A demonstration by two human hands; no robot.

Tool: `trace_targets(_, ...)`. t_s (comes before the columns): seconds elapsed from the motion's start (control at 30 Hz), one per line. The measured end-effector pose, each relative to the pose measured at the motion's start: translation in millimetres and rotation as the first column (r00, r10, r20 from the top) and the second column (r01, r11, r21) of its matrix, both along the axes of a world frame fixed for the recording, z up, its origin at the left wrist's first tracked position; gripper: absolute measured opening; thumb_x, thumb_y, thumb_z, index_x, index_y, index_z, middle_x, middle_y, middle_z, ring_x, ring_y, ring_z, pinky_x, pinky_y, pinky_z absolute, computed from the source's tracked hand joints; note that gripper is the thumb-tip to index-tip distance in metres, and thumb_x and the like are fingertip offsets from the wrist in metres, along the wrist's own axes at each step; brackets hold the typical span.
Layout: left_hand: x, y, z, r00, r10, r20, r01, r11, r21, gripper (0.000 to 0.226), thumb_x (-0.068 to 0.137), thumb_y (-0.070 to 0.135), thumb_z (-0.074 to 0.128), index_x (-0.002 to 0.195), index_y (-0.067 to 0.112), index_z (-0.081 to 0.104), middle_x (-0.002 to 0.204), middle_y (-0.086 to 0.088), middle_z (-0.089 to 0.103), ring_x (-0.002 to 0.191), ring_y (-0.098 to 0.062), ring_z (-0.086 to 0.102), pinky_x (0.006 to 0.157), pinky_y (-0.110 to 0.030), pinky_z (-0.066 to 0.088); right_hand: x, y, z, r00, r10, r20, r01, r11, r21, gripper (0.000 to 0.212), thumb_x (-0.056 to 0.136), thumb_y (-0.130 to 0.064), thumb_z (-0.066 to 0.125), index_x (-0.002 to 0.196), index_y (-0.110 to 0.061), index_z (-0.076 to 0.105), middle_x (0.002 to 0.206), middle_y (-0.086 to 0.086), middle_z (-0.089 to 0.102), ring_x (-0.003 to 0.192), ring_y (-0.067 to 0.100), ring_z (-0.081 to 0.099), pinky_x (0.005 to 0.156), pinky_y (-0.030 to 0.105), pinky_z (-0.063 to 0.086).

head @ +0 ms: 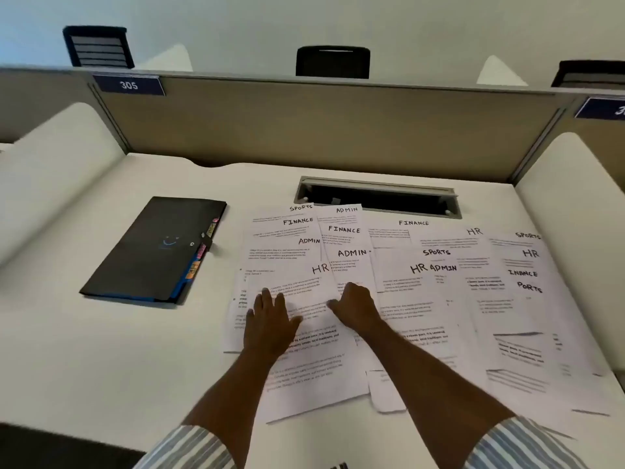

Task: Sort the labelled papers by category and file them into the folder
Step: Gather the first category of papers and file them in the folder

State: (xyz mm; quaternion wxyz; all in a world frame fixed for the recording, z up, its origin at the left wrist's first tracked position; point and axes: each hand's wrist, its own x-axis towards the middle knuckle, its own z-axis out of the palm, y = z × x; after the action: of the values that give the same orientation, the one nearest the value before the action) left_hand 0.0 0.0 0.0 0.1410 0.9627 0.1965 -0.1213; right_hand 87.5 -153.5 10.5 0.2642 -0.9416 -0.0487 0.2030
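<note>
While labelled papers (422,299) are lying fanned beside the closed folder (152,248), the left hand (270,319) is pressing down with spread fingers (266,297), probably steadying them; whether the right hand (355,308) is gripping is unclear.

Right number plate (605,108) half off-frame; fine print on papers (422,299) illegible.

Open-plan office workstation: a white table (101,350) fenced by a beige partition (304,130) bearing number plate 305 (129,85), a cable slot (377,198) in its top, black chairs (333,62) beyond.
</note>
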Motion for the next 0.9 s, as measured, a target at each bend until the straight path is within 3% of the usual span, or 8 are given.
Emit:
trace_targets(0.13, 6, 0, -4, 0.999, 0.032, -0.035, -0.035, 0.995, -0.09, 0.077, 0.094, 0.056, 0.048, 0.152, 0.012, 0.022, 0.163, -0.016, 0.011, 0.15, -0.033, 0.014, 0.115, -0.05, 0.031, -4, 11, -3, 0.995, -0.09, -0.053, 0.087, 0.995, -0.048, 0.058, 0.086, -0.033, 0.065, 0.13, -0.001, 0.045, 0.13, 0.018, 0.051, 0.119, 0.033, 0.054, 0.095, 0.037, 0.047)
trace_targets(0.47, 15, -1, -10, 0.997, -0.021, -0.076, 0.018, 0.999, -0.03, 0.069, 0.091, 0.059, 0.049, 0.141, 0.013, 0.037, 0.157, -0.02, 0.024, 0.142, -0.035, 0.032, 0.106, -0.046, 0.045, -2, 26, -14, 0.977, -0.207, -0.046, 0.201, 0.974, -0.102, 0.05, 0.088, -0.026, 0.062, 0.129, -0.004, 0.042, 0.129, 0.016, 0.047, 0.116, 0.031, 0.054, 0.097, 0.035, 0.048)
trace_targets(0.63, 18, 2, -10, 0.997, -0.038, -0.067, 0.037, 0.999, -0.02, 0.065, 0.092, 0.059, 0.046, 0.139, 0.014, 0.041, 0.152, -0.018, 0.033, 0.135, -0.033, 0.04, 0.1, -0.044, 0.048, -1, 29, -19, 0.967, -0.251, -0.054, 0.247, 0.967, -0.065, 0.048, 0.085, -0.02, 0.065, 0.126, -0.003, 0.047, 0.124, 0.014, 0.056, 0.112, 0.027, 0.059, 0.092, 0.032, 0.05)
trace_targets(0.8, 22, 8, -5, 0.998, -0.055, -0.024, 0.054, 0.998, -0.036, 0.058, 0.092, 0.058, 0.045, 0.131, 0.016, 0.048, 0.138, -0.01, 0.048, 0.122, -0.026, 0.05, 0.096, -0.04, 0.05, 5, 23, -19, 0.969, -0.241, -0.052, 0.242, 0.97, 0.019, 0.008, 0.084, -0.008, 0.056, 0.089, -0.008, 0.061, 0.094, 0.007, 0.066, 0.094, 0.027, 0.066, 0.074, 0.028, 0.054)
trace_targets(0.9, 26, 11, 1, 0.999, -0.039, 0.011, 0.039, 0.997, -0.065, 0.055, 0.094, 0.055, 0.045, 0.131, 0.015, 0.049, 0.134, -0.007, 0.051, 0.121, -0.026, 0.05, 0.099, -0.041, 0.046, 11, 13, -18, 0.97, -0.232, -0.065, 0.239, 0.964, 0.114, 0.018, 0.084, -0.006, 0.054, 0.07, -0.016, 0.049, 0.078, -0.001, 0.056, 0.082, 0.021, 0.06, 0.07, 0.027, 0.05)
